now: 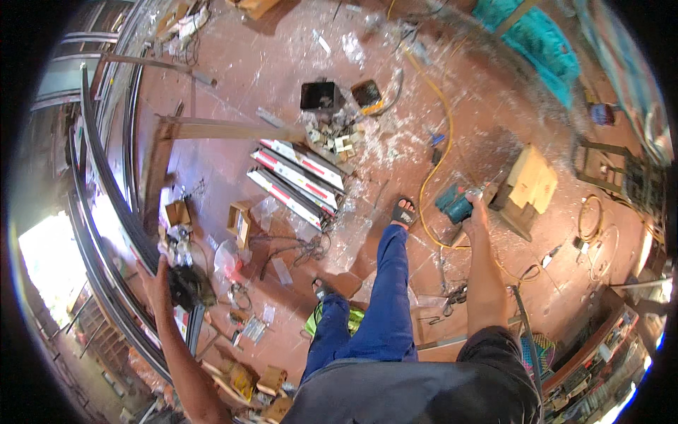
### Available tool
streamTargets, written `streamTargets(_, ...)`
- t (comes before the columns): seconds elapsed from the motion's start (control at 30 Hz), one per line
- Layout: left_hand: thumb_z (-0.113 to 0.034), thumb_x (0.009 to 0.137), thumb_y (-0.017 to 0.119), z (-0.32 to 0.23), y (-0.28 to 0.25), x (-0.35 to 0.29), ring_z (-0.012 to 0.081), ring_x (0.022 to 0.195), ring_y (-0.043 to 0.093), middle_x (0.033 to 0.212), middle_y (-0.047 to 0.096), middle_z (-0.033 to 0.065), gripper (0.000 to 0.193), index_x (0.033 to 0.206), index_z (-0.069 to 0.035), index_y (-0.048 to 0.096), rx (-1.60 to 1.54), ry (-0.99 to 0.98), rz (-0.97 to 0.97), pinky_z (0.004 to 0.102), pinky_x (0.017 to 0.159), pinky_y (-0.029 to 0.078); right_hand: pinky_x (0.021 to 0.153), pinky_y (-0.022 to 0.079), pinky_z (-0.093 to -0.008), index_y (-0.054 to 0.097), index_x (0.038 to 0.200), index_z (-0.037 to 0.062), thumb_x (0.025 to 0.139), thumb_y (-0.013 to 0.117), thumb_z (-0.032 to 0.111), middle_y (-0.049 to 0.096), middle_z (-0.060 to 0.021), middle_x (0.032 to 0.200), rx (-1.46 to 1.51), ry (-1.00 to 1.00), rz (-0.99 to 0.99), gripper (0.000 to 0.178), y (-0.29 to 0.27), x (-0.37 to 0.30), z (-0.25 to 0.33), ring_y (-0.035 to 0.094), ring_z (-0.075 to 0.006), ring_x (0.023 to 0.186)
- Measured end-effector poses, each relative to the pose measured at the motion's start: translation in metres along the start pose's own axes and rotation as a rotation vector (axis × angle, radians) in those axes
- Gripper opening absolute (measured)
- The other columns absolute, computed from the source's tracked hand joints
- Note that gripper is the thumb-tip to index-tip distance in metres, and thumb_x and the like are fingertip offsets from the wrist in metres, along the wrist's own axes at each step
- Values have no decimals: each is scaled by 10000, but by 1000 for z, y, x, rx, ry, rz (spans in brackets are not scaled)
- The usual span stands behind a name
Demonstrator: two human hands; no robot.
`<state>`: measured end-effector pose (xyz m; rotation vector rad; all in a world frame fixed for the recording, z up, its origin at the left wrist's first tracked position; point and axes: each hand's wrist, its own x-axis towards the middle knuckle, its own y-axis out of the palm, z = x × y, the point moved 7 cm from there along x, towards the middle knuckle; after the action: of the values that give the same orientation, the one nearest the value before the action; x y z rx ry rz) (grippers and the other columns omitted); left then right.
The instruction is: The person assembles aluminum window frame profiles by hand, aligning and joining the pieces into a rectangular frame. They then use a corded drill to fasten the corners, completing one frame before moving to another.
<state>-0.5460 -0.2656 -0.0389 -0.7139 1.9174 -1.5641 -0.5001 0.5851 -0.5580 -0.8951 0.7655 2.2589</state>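
Observation:
My right hand (478,218) is closed round a teal handheld power tool (454,204) with a silvery part at one end; its exact kind is unclear. The hand is held out over the floor beside a wooden block-like stool (531,185). At the left, my left hand (152,281) grips the near part of a long dark metal bar (106,159), thumb on one side and fingers on the other. More long dark profiles (106,283) run alongside it. A dark bag-like bundle (189,287) lies close to that hand.
Wrapped profiles (296,182) lie stacked mid-floor beside a wooden frame bar (226,130). A black bin (319,96) stands beyond them, among scraps. A yellow hose (445,106) snakes past my foot. Cables (304,247) and small boxes (240,222) litter the left; a shelf (593,346) stands near right.

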Motion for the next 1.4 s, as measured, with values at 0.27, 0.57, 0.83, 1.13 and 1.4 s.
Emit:
streamTargets(0.27, -381, 958, 771, -15, -8, -6, 268, 1421, 470, 1635, 389, 163, 959, 1675, -19, 248, -51, -166, 13, 351, 1177, 355, 867, 564, -397, 617, 1336, 5, 833, 873, 230, 719, -102, 1153, -236, 41, -228, 607, -27, 139, -62, 697, -242, 1027)
streamTargets(0.57, -367, 964, 765, -45, 8, -22, 262, 1347, 505, 1553, 456, 155, 994, 1698, -54, 172, -144, -164, 10, 360, 1139, 384, 1023, 529, -501, 526, 1497, 49, 805, 837, 426, 669, -254, 1347, -1383, -57, -381, 847, -59, 149, -41, 656, -458, 1213)
streamTargets(0.83, -321, 917, 800, 7, -10, -9, 338, 1460, 437, 1648, 392, 209, 1006, 1695, -82, 209, -46, -83, -88, 417, 1203, 335, 842, 554, -510, 719, 1149, 48, 1032, 540, 438, 746, -184, 1056, -1046, 212, -199, 445, -65, 24, -50, 715, -361, 1018)
streamTargets(1.13, -618, 976, 642, 2, 12, -15, 547, 1093, 624, 1224, 577, 379, 898, 1701, -305, 214, 61, -301, -222, 574, 980, 476, 447, 491, -323, 657, 911, 71, 964, 686, 270, 704, -94, 833, -714, 297, -161, 208, 10, -67, 113, 656, -206, 577)
streamTargets(1.4, -418, 990, 698, -8, 14, -29, 547, 1141, 615, 1273, 570, 328, 870, 1699, -326, 201, 8, -343, -263, 600, 982, 485, 428, 491, -325, 616, 984, 25, 982, 661, 252, 632, -124, 785, -483, 114, -189, 231, 137, -31, 292, 625, -230, 563)
